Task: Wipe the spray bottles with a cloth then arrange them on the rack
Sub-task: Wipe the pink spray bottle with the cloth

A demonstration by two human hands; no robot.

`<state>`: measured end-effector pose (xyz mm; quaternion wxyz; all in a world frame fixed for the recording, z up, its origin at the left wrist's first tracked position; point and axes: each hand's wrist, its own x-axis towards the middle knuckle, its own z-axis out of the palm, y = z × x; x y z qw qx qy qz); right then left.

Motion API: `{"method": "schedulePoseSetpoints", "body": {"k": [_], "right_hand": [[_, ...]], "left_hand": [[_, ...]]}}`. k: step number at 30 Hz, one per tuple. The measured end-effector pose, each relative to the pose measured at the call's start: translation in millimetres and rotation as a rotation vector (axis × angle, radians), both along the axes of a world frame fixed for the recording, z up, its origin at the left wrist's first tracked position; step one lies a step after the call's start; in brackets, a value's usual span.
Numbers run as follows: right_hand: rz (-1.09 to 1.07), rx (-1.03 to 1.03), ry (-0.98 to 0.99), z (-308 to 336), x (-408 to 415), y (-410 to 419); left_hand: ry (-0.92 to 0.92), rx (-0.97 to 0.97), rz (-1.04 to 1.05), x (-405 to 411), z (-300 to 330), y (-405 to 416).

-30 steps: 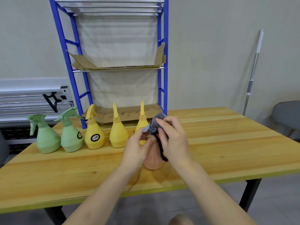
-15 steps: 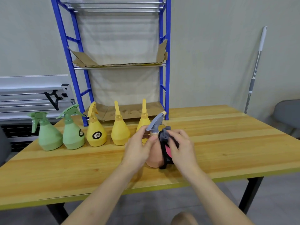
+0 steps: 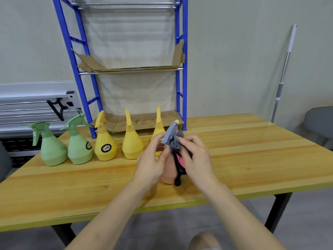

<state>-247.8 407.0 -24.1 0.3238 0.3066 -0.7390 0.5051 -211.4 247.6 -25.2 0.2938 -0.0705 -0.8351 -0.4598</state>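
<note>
My left hand grips the peach plastic spray bottle; right hand, just beside, pinches the bunched grey-and-pink cloth — best work around the neck, bottle kept upright.

Glossy wood table; matt plastic bottles; soft cloth

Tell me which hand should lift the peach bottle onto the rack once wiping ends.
Left, probably. The left hand already holds the peach spray bottle by its neck, while the right hand is full of cloth. The blue rack stands straight behind.
</note>
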Motion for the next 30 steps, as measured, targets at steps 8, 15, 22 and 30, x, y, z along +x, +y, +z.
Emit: {"method": "schedulePoseSetpoints", "body": {"k": [8, 15, 22, 30], "right_hand": [[-0.037, 0.005, 0.184, 12, 2, 2], [0.035, 0.105, 0.264, -5, -6, 5], [0.056, 0.095, 0.112, -12, 4, 19], [-0.132, -0.099, 0.142, 16, 10, 14]], "left_hand": [[-0.005, 0.094, -0.126, 0, 3, 9], [0.015, 0.088, -0.127, -5, -1, 10], [0.015, 0.085, -0.093, -5, -2, 9], [0.031, 0.079, -0.101, -6, -5, 10]]}}
